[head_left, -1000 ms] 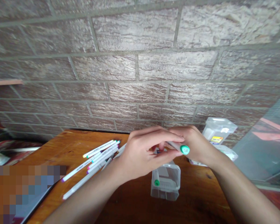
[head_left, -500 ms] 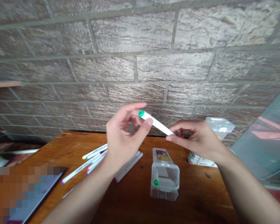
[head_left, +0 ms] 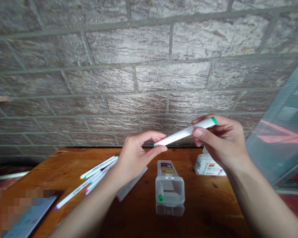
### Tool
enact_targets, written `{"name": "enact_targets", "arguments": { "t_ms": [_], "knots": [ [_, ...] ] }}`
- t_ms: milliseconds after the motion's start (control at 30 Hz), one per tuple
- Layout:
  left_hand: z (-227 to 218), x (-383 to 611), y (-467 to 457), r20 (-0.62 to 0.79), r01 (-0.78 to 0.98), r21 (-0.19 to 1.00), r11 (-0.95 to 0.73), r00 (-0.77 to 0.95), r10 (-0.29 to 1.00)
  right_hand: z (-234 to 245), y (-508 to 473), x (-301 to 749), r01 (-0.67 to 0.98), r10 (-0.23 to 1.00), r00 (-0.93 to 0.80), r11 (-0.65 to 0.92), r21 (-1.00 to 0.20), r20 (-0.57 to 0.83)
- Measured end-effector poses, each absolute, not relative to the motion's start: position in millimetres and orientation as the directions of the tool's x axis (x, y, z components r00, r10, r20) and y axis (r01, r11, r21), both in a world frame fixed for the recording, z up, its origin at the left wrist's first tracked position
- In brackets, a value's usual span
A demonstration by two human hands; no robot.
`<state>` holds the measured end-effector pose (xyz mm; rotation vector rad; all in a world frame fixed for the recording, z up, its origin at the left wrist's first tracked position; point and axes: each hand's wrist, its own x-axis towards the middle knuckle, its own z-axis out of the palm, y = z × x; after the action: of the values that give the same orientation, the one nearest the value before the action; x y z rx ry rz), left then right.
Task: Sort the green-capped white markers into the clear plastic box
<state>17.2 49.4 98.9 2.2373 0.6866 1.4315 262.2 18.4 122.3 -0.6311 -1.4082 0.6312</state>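
Observation:
A white marker (head_left: 178,135) with green ends is held in the air between my two hands, its right end tilted up. My left hand (head_left: 141,155) pinches the lower end between thumb and fingers. Near the other end, my right hand (head_left: 218,138) grips the marker with thumb and fingers closed on it. Below them on the table stands a clear plastic case (head_left: 170,188), its open mouth facing me, with a green-ended marker (head_left: 161,195) inside. Several white markers (head_left: 99,168) with coloured ends lie left of my left hand, partly hidden by that arm.
Behind my right hand sits another clear case (head_left: 208,165) with a printed label. A tablet-like device (head_left: 37,215) lies at the table's left front, partly pixelated. The wooden table (head_left: 201,205) meets a brick wall (head_left: 149,79). A glassy panel (head_left: 280,132) stands at the right.
The marker has swung round: its broad green end now points up to the right at my right hand. My left hand has dropped to the lower end, and the view has shifted slightly.

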Motion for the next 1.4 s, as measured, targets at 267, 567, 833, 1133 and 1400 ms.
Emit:
{"name": "enact_targets", "arguments": {
  "t_ms": [267, 567, 833, 1133, 1400],
  "knots": [
    [90, 28, 49, 0.683, 0.324, 0.335, -0.885, 0.564, 0.465, 121, -2, 244, 0.179, 0.637, -0.2, 0.771, -0.611, 0.745],
    [88, 30, 53, 0.673, 0.326, 0.291, -0.899, 0.598, 0.435, 124, -13, 235, 0.291, 0.556, -0.371, 0.83, -0.476, 0.744],
    [92, 30, 48, 0.668, 0.25, 0.349, -0.903, 0.609, 0.426, 123, -17, 230, 0.366, 0.497, -0.418, 0.858, -0.36, 0.761],
    [86, 30, 50, 0.664, 0.25, 0.368, -0.896, 0.603, 0.441, 120, -18, 234, 0.36, 0.551, -0.433, 0.831, -0.424, 0.713],
    [90, 30, 47, 0.655, 0.239, 0.373, -0.896, 0.617, 0.437, 125, -19, 235, 0.354, 0.494, -0.468, 0.864, -0.358, 0.732]
  ]
}}
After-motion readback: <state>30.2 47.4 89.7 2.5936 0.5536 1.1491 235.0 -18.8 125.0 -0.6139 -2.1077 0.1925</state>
